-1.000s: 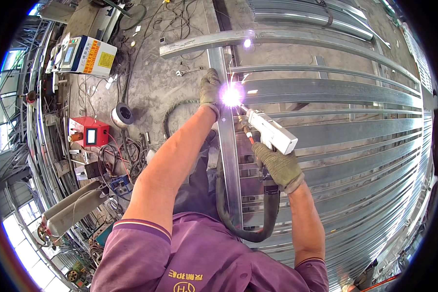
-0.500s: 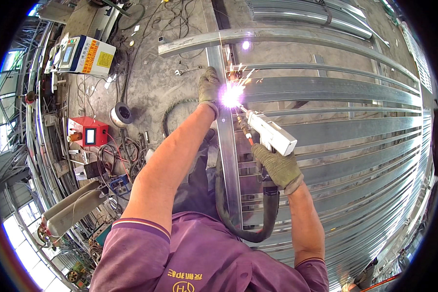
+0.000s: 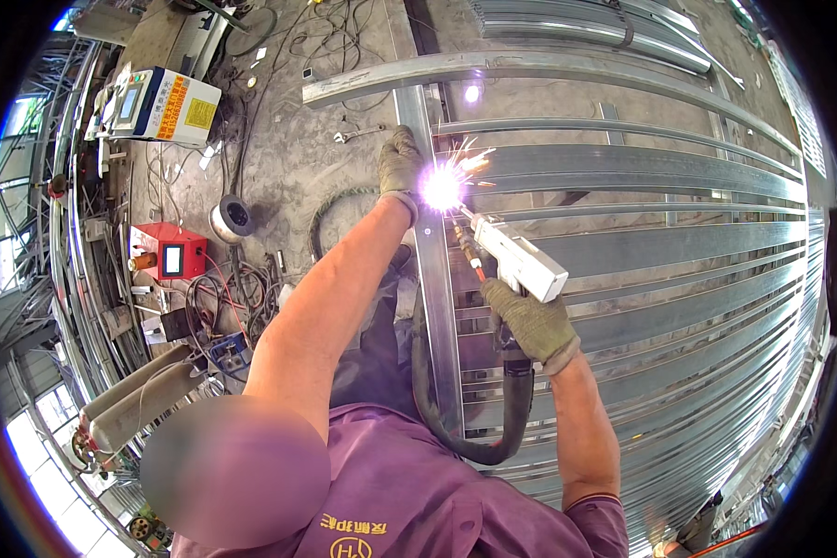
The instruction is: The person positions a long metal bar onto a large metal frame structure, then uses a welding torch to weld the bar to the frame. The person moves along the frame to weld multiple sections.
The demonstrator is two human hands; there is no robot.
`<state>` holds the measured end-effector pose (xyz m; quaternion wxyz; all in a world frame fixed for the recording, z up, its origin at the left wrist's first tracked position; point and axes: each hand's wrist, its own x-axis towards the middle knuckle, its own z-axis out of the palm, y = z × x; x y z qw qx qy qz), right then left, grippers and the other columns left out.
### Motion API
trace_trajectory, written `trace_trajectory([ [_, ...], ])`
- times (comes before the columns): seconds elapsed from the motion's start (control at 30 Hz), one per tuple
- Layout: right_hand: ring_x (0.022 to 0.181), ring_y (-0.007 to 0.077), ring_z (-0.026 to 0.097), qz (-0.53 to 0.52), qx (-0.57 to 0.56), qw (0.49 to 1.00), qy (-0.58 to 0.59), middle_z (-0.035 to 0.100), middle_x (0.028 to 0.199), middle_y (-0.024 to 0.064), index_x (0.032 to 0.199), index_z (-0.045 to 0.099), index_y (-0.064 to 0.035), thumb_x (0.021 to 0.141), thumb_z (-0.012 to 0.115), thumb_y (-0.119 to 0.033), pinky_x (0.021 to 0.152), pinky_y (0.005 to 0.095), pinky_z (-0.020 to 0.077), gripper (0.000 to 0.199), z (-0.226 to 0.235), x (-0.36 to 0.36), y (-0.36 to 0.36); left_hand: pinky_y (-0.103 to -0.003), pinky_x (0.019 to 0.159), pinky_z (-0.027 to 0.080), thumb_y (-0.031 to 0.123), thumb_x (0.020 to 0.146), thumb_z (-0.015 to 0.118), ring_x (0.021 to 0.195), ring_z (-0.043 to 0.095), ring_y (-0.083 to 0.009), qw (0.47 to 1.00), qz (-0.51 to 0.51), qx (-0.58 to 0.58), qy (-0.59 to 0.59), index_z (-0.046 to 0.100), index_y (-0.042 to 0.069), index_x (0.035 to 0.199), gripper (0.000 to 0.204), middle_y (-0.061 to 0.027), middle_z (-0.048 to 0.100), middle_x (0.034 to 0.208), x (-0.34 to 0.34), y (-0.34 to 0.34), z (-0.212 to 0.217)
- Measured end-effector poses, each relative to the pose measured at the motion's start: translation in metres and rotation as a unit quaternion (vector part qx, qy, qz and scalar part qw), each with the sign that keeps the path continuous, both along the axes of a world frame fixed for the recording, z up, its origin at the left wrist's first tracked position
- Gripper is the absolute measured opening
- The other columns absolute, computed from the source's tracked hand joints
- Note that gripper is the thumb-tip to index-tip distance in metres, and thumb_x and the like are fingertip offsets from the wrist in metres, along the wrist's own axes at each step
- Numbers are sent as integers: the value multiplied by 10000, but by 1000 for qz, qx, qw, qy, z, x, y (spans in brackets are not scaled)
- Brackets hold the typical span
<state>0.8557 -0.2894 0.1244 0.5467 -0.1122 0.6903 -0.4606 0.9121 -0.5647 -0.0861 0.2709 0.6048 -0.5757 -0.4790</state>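
Note:
My left hand (image 3: 399, 166), in a grey-green work glove, grips the left edge of a long, flat metal rail (image 3: 440, 325) just beside the weld. My right hand (image 3: 535, 321), gloved alike, is closed round the handle of a white handheld welding gun (image 3: 521, 259). The gun's nozzle points up and left at the rail's right edge, where a metal slat (image 3: 623, 167) meets it. A bright violet-white glare with orange sparks (image 3: 442, 188) hides the joint itself. A thick black hose (image 3: 493, 454) loops from the gun's handle down past the rail.
Many parallel metal slats (image 3: 679, 246) spread to the right. A square tube (image 3: 549, 65) crosses at the far end. On the floor at left are a wire spool (image 3: 231, 219), a red machine (image 3: 169, 251), a white control box (image 3: 163, 105), a wrench (image 3: 358, 135) and tangled cables.
The glare at the joint has shifted slightly toward me and the spray of sparks has a different shape. Both hands keep nearly the same places and grips.

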Motion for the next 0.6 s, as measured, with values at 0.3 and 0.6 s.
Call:
trace_trajectory([
  [0.3, 656, 64, 576, -6, -23, 999, 25, 672, 843, -5, 1316, 646, -10, 966, 748, -176, 548, 262, 475, 401, -7, 7, 9, -462, 817, 517, 506, 1079, 476, 854, 662, -358, 999, 3, 12, -41, 694, -50, 1036, 599, -231, 715, 912, -3, 12, 45],
  [0.6, 602, 82, 566, -44, -31, 998, 17, 627, 740, -2, 1216, 669, -7, 980, 724, -144, 535, 271, 463, 278, 0, 22, 21, -450, 971, 514, 550, 1072, 426, 1098, 681, -423, 998, -13, 11, -58, 691, -50, 1172, 663, -284, 722, 1129, -1, 10, 43],
])
